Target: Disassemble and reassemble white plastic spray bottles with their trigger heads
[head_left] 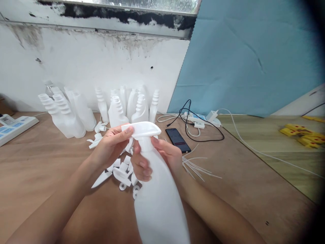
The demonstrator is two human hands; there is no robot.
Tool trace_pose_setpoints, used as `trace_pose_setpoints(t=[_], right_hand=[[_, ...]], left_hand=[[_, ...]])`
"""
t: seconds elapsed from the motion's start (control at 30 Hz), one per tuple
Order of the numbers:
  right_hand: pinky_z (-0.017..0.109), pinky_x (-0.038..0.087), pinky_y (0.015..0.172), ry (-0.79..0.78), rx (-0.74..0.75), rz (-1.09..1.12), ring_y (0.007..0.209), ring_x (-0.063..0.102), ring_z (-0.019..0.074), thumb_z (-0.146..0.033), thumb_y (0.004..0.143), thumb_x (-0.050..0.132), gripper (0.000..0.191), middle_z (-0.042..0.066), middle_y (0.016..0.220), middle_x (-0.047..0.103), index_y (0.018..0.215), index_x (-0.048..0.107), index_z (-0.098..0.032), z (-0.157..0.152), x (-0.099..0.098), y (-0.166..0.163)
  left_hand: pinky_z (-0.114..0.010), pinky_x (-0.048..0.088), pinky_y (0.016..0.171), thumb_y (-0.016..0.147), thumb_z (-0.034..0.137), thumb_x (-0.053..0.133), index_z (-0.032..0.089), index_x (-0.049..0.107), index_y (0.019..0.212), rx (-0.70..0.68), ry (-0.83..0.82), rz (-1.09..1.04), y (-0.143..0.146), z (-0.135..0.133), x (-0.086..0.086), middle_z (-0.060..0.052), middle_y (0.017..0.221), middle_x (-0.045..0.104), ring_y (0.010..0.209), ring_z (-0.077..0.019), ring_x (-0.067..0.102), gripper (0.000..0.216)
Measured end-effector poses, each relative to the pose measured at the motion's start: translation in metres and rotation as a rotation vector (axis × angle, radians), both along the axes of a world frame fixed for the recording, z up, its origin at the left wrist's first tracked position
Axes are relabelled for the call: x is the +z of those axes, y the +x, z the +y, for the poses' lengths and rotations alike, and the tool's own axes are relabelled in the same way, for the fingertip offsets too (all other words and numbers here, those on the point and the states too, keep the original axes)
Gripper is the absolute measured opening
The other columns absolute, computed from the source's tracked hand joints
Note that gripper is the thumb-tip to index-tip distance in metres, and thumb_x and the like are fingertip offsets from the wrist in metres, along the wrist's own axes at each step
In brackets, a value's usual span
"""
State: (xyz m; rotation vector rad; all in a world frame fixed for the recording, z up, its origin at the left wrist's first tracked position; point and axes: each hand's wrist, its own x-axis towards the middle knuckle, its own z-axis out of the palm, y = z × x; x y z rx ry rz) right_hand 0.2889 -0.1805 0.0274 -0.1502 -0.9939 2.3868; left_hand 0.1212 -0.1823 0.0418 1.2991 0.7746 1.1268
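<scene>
A white spray bottle (162, 203) is held up close to me, with a white trigger spray head (144, 129) seated on its neck. My left hand (114, 139) pinches the nozzle end of the spray head between thumb and fingers. Around the bottle's neck, just below the collar, my right hand (154, 156) is wrapped with its thumb near the collar. Loose white sprayer parts (123, 174), with small rings among them, lie on the table behind the bottle. The trigger is mostly hidden by my fingers.
Several white bottles (118, 112) without spray heads stand along the wall; others (62, 112) are at left. Two spray heads (96, 139) lie before them. A phone (178, 140), thin white tubes (200, 166), cables and a power strip (207, 119) are at right; another strip (19, 127) is far left.
</scene>
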Motion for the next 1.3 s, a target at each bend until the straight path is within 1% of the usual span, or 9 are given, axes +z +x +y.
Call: trace_pose_setpoints(t=[0.23,0.4,0.53,0.67,0.73,0.83,0.97,1.13,1.3], right_hand=[[0.025,0.035,0.049,0.071,0.014,0.019,0.053,0.042,0.0123,-0.047,0.084,0.049,0.035,0.001,0.066,0.049,0.099,0.053,-0.015,0.001,0.0,0.002],[0.024,0.034,0.051,0.085,-0.06,0.056,0.054,0.044,0.0105,-0.043,0.087,0.053,0.03,0.001,0.066,0.051,0.09,0.057,-0.014,-0.002,-0.001,-0.001],[0.024,0.035,0.05,0.092,-0.067,0.067,0.053,0.043,0.0101,-0.044,0.087,0.053,0.031,0.001,0.066,0.05,0.091,0.059,-0.014,0.001,-0.002,-0.001],[0.027,0.042,0.052,0.14,-0.213,0.061,0.057,0.047,0.0135,-0.052,0.081,0.058,0.035,0.002,0.068,0.053,0.091,0.059,-0.019,0.013,0.002,0.006],[0.031,0.046,0.059,0.183,-0.278,0.046,0.066,0.053,0.0165,-0.053,0.077,0.063,0.036,0.004,0.075,0.057,0.091,0.059,-0.02,0.017,0.007,0.013],[0.035,0.049,0.069,0.252,-0.294,-0.008,0.079,0.059,0.02,-0.049,0.074,0.068,0.035,0.007,0.086,0.061,0.092,0.06,-0.019,0.018,0.018,0.023],[0.034,0.049,0.072,0.332,-0.379,-0.116,0.087,0.061,0.0214,-0.04,0.079,0.067,0.025,0.009,0.094,0.065,0.09,0.062,-0.019,0.015,0.035,0.034],[0.039,0.049,0.081,0.36,-0.461,-0.133,0.093,0.062,0.0244,-0.036,0.079,0.068,0.018,0.007,0.089,0.064,0.086,0.064,-0.02,0.011,0.043,0.036],[0.039,0.051,0.08,0.317,-0.471,-0.077,0.083,0.064,0.0207,-0.038,0.084,0.062,0.02,0.007,0.088,0.065,0.09,0.063,-0.019,0.016,0.032,0.028]], left_hand=[[-0.029,0.042,0.058,0.086,0.047,0.054,0.016,0.056,0.054,0.013,-0.013,-0.03,0.003,-0.005,0.003,-0.003,0.059,0.053,0.055,-0.0134,0.049,0.044],[-0.027,0.04,0.051,0.086,0.044,0.057,0.017,0.059,0.063,0.09,-0.025,-0.02,0.003,-0.01,0.006,-0.003,0.063,0.055,0.057,-0.0146,0.05,0.035],[-0.029,0.043,0.056,0.086,0.048,0.054,0.018,0.063,0.077,0.072,-0.004,-0.04,0.006,-0.011,0.001,-0.003,0.063,0.057,0.059,-0.0163,0.054,0.033],[-0.031,0.048,0.066,0.072,0.062,0.065,0.025,0.059,0.109,-0.108,-0.023,-0.083,0.016,-0.011,-0.01,-0.005,0.087,0.063,0.075,-0.02,0.06,0.053],[-0.029,0.048,0.069,0.065,0.055,0.075,0.026,0.06,0.105,-0.236,-0.078,-0.005,0.021,-0.013,-0.016,-0.005,0.094,0.062,0.083,-0.02,0.06,0.052],[-0.027,0.046,0.064,0.066,0.044,0.077,0.021,0.064,0.084,-0.372,-0.221,0.183,0.025,-0.019,-0.017,-0.003,0.083,0.063,0.078,-0.0192,0.061,0.032],[-0.027,0.045,0.057,0.071,0.049,0.071,0.018,0.065,0.08,-0.208,-0.279,0.32,0.025,-0.03,-0.006,-0.003,0.075,0.062,0.069,-0.0199,0.062,0.033],[-0.024,0.041,0.05,0.07,0.047,0.072,0.018,0.061,0.071,0.015,-0.164,0.429,0.028,-0.036,0.0,-0.001,0.072,0.059,0.065,-0.0173,0.059,0.031],[-0.022,0.033,0.044,0.067,0.046,0.074,0.018,0.052,0.063,0.011,-0.208,0.399,0.035,-0.035,-0.01,0.001,0.063,0.052,0.054,-0.0126,0.05,0.036]])
